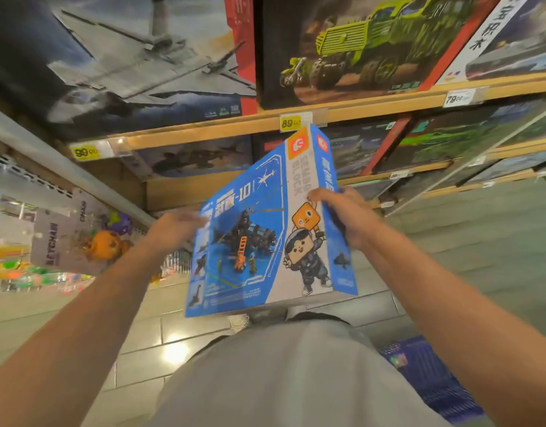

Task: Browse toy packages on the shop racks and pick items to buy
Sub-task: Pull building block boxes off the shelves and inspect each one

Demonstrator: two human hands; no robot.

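Down low we see a pale tiled floor (185, 340), a ceiling light glaring off it; at lower right we catch a blue plastic basket (435, 377) sitting on those tiles; nearest us, a grey shirt (281, 380) fills the bottom edge.

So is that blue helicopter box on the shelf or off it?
Off it. The blue box is in the air before the shelves, the left hand at one edge and the right hand gripping the other.

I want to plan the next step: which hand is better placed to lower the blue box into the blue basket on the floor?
Probably the right hand: it grips the blue box by its edge, and the blue basket lies on that side. The left hand only touches the opposite edge.
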